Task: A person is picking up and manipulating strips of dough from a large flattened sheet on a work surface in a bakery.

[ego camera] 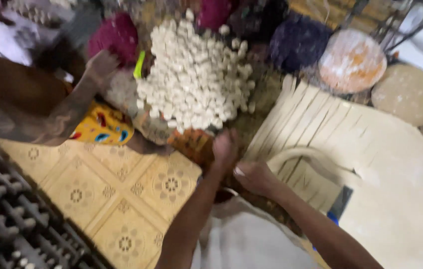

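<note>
Both hands meet beside the pale dough sheet cut into strips [311,119]. Left hand [225,148] and right hand [254,177] are blurry, so can't tell the fingers' state. Heap of small white dough cubes [196,79] just above.

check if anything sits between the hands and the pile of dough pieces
Nothing visible does. The left hand is just below the pile, the right hand beside it by the dough strips. Blur hides detail.

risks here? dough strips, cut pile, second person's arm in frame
1. The pile of cut pieces is heaped high; a nudge might roll some off.
2. Another person's hand is at the pile's left edge, so it may clash with the left hand.
3. Right hand pulls a strip; it could tear.
</note>
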